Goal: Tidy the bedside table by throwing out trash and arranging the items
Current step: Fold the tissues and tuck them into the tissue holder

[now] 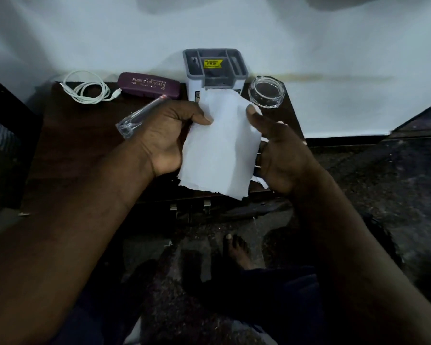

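A torn white sheet of paper (pixel 219 145) hangs above the dark bedside table (pixel 80 145), pinched on both sides. My left hand (pixel 164 135) grips its left edge and also holds a clear pen (pixel 139 115) that sticks out up and to the left. My right hand (pixel 276 150) grips the right edge with the thumb on top. More white scraps (pixel 259 181) show under my right hand. On the table's back edge lie a coiled white cable (pixel 87 89), a maroon glasses case (pixel 148 84), a grey and white organiser (pixel 214 68) and a glass ashtray (pixel 266 92).
A white wall (pixel 334 46) runs behind the table. A dark speckled floor (pixel 383 183) lies to the right and below, where my bare foot (pixel 237 250) stands. A dark piece of furniture (pixel 8 135) edges the left side.
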A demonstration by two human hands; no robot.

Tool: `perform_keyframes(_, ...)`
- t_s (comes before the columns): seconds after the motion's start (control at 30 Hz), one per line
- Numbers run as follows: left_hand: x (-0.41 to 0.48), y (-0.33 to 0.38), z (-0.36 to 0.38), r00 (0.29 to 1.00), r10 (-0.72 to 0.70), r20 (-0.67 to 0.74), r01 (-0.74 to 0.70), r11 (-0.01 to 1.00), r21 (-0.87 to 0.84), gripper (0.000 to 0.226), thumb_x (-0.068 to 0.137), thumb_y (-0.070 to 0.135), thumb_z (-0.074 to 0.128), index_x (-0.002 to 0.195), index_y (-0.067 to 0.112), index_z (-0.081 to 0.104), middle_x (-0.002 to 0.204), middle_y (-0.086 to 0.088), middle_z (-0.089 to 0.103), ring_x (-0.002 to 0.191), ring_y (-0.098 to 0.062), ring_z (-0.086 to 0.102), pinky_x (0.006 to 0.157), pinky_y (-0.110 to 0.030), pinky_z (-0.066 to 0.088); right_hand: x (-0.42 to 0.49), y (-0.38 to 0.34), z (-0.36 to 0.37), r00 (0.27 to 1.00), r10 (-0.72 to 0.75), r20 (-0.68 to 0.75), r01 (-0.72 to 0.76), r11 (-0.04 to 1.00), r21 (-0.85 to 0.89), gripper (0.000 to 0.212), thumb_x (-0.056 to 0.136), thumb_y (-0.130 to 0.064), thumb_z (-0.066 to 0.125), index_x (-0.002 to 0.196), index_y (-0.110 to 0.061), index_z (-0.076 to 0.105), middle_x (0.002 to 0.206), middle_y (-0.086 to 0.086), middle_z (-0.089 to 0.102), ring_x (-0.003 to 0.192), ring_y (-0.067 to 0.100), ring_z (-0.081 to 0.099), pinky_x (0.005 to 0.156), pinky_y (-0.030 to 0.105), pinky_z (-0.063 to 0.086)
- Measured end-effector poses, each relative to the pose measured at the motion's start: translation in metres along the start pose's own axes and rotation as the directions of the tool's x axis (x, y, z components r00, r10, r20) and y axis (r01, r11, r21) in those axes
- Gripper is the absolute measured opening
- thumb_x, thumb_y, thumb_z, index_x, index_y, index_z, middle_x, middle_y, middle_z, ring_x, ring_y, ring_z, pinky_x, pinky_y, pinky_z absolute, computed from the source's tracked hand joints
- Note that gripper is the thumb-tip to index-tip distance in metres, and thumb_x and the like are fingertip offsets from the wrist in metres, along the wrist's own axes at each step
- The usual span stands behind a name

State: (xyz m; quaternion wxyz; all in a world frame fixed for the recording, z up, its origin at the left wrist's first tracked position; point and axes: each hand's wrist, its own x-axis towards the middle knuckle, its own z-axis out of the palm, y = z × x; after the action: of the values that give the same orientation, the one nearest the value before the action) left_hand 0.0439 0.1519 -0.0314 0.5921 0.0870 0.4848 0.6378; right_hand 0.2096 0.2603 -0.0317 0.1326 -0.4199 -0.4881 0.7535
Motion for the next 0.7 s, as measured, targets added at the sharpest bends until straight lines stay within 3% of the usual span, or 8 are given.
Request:
perform_keyframes(0.07,0.006,-0.001,-0.001,0.997,-0.010,-0.073,0.013,0.999,0.035,0.053,0.083,0.001,0.049,0.134,-0.005,0.062,0.135,-0.022,0.065,0.124,-0.042,0.062,0.109,-0.051,0.049,0.000,0.000,0.001,0.999,0.020,0.043,-0.024,0.996,0.091,0.038,0.102,-0.032,0.063,0.135,-0.012,0.068,0.125,0.009,0.076,0.112,0.029,0.073,0.094,0.045,0.060)
perform_keyframes(0.13,0.013,-0.005,-0.002,0.990,-0.034,-0.134,0.044,0.996,0.072,0.051,0.087,0.003,0.049,0.136,-0.001,0.062,0.134,-0.021,0.066,0.124,-0.042,0.063,0.108,-0.052,0.050,0.002,0.001,-0.001,0.999,0.021,0.044,-0.026,0.993,0.112,0.036,0.100,-0.014,0.065,0.135,-0.005,0.066,0.127,0.014,0.074,0.118,0.033,0.071,0.099,0.050,0.058)
perform_keyframes(0.27,0.022,-0.016,0.005,0.989,-0.055,-0.135,0.066,0.995,0.073,0.041,0.089,0.005,0.058,0.129,0.007,0.069,0.119,-0.013,0.076,0.108,-0.032,0.073,0.086,-0.044,0.062,0.012,0.001,-0.018,0.978,-0.139,-0.156,0.110,0.977,-0.181,0.033,0.086,-0.002,0.077,0.119,-0.008,0.075,0.109,0.009,0.080,0.099,0.031,0.078,0.091,0.052,0.062)
perform_keyframes(0.37,0.028,-0.028,0.018,0.992,-0.032,-0.121,0.049,0.989,0.141,0.026,0.086,0.004,0.070,0.112,0.006,0.074,0.111,-0.013,0.078,0.101,-0.031,0.075,0.081,-0.046,0.063,0.022,-0.011,-0.037,0.940,-0.246,-0.238,0.153,0.924,-0.352,0.038,0.079,-0.007,0.085,0.116,-0.011,0.076,0.103,0.006,0.081,0.092,0.027,0.079,0.083,0.047,0.065)
perform_keyframes(0.43,0.033,-0.036,0.027,0.985,0.000,-0.171,0.035,0.978,0.205,0.019,0.082,0.001,0.076,0.100,0.007,0.073,0.106,-0.013,0.078,0.094,-0.029,0.075,0.071,-0.041,0.064,0.031,-0.021,-0.052,0.914,-0.311,-0.262,0.163,0.870,-0.466,0.041,0.075,-0.013,0.088,0.115,-0.013,0.077,0.100,0.003,0.081,0.090,0.023,0.078,0.082,0.044,0.065)
perform_keyframes(0.6,0.056,-0.049,0.044,0.974,0.021,-0.227,0.025,0.980,0.199,0.023,0.085,-0.002,0.074,0.105,0.009,0.070,0.106,-0.011,0.077,0.091,-0.026,0.074,0.070,-0.038,0.064,0.059,-0.028,-0.080,0.856,-0.415,-0.308,0.161,0.780,-0.604,0.038,0.076,-0.024,0.089,0.111,-0.014,0.079,0.101,0.000,0.080,0.093,0.019,0.076,0.084,0.040,0.064)
perform_keyframes(0.7,0.063,-0.055,0.053,0.972,0.009,-0.234,0.040,0.978,0.204,0.024,0.084,-0.006,0.073,0.103,0.007,0.066,0.093,-0.010,0.076,0.076,-0.022,0.073,0.054,-0.032,0.061,0.070,-0.022,-0.093,0.834,-0.472,-0.284,0.142,0.683,-0.717,0.039,0.078,-0.032,0.087,0.111,-0.015,0.077,0.100,-0.002,0.076,0.094,0.018,0.072,0.071,0.025,0.054)
